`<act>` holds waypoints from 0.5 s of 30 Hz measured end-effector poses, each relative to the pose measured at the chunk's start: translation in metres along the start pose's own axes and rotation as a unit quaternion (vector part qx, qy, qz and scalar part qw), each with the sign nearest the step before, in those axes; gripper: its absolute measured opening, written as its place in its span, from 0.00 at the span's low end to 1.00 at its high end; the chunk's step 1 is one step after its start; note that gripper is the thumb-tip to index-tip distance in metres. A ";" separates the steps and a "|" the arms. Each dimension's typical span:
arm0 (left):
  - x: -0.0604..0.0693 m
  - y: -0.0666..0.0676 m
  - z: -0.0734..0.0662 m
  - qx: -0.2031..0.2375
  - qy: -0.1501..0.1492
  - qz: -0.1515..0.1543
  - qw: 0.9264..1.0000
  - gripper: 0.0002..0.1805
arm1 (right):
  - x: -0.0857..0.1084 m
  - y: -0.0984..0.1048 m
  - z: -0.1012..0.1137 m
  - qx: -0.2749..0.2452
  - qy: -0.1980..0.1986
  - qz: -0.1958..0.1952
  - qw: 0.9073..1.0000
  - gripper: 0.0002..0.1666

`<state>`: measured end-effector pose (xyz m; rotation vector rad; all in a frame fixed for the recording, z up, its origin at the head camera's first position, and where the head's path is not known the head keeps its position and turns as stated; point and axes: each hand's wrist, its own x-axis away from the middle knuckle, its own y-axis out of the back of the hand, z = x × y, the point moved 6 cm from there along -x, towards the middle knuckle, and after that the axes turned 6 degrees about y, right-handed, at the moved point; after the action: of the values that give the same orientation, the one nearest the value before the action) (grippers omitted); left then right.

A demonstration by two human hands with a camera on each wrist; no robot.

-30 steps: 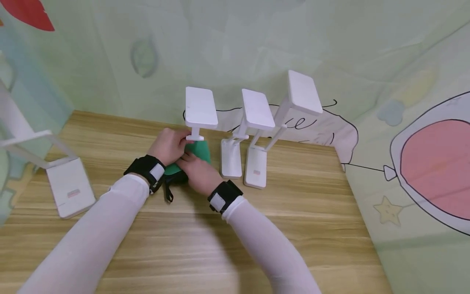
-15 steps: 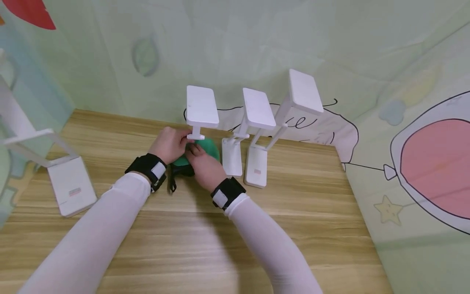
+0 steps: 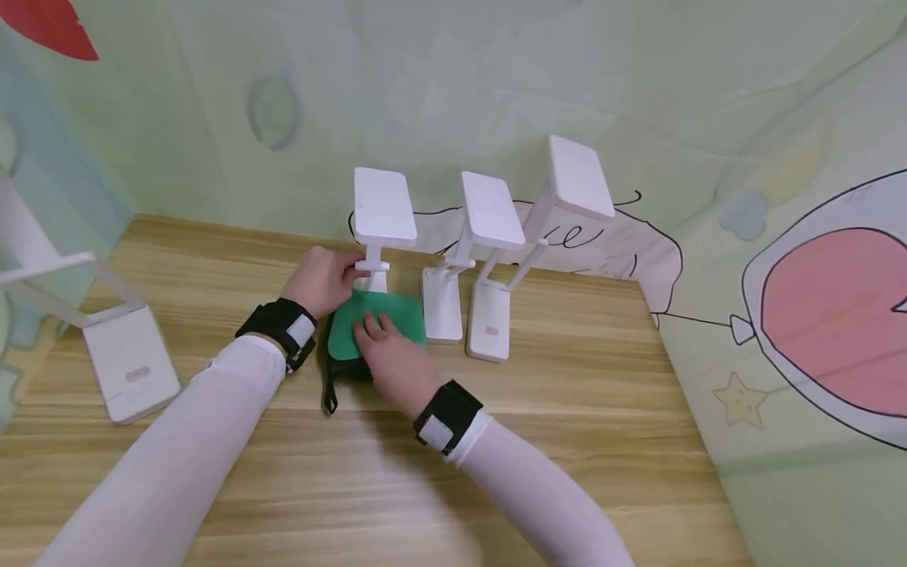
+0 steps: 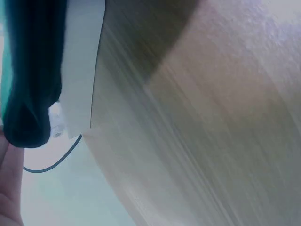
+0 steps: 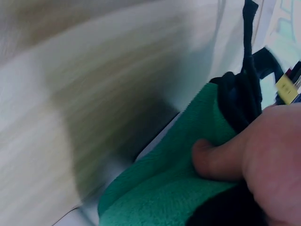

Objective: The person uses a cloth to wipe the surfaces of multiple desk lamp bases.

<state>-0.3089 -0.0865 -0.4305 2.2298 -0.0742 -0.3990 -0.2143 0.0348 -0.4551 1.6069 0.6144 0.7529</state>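
Observation:
My left hand (image 3: 324, 279) pinches the stem of a white desk lamp (image 3: 385, 206) just below its flat head. A green cloth (image 3: 404, 315) with black trim and a hanging black loop lies over that lamp's base. My right hand (image 3: 402, 370) rests on the cloth with its visible fingers extended. From the right wrist, the thumb (image 5: 216, 160) lies on the green fabric (image 5: 155, 188). The cloth hides most of the base, though a white side of it (image 4: 82, 70) shows in the left wrist view beside the dark cloth edge (image 4: 33, 84).
Two more white desk lamps (image 3: 442, 307) (image 3: 489, 323) stand close on the right of the held one. Another lamp (image 3: 131, 362) stands at the far left of the wooden table (image 3: 340, 488). A printed curtain (image 3: 453, 94) hangs behind the table.
My right hand and the cloth have come forward, toward the near end of the lamp's base, after shifting slightly right. My left hand stays at the lamp's stem.

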 end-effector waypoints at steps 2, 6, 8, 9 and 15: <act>0.000 0.001 0.001 -0.001 -0.002 -0.003 1.000 0.07 | -0.001 0.001 0.008 0.008 0.027 -0.001 1.000 0.32; 0.000 0.000 0.003 0.001 -0.008 -0.008 1.000 0.06 | -0.008 0.003 0.021 0.004 0.080 -0.004 0.997 0.31; 0.000 -0.001 0.004 0.003 -0.006 -0.008 1.000 0.06 | -0.015 0.003 0.022 -0.008 0.096 -0.013 0.995 0.31; 0.001 -0.001 0.003 0.004 -0.005 -0.006 1.000 0.06 | -0.019 0.003 0.021 -0.017 0.099 -0.020 0.995 0.31; 0.001 0.000 0.002 0.005 0.001 0.000 1.000 0.05 | -0.041 0.002 0.004 -0.040 0.096 -0.063 0.993 0.28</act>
<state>-0.3087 -0.0881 -0.4321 2.2392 -0.0757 -0.3956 -0.2378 0.0007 -0.4594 1.4179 0.8065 0.8347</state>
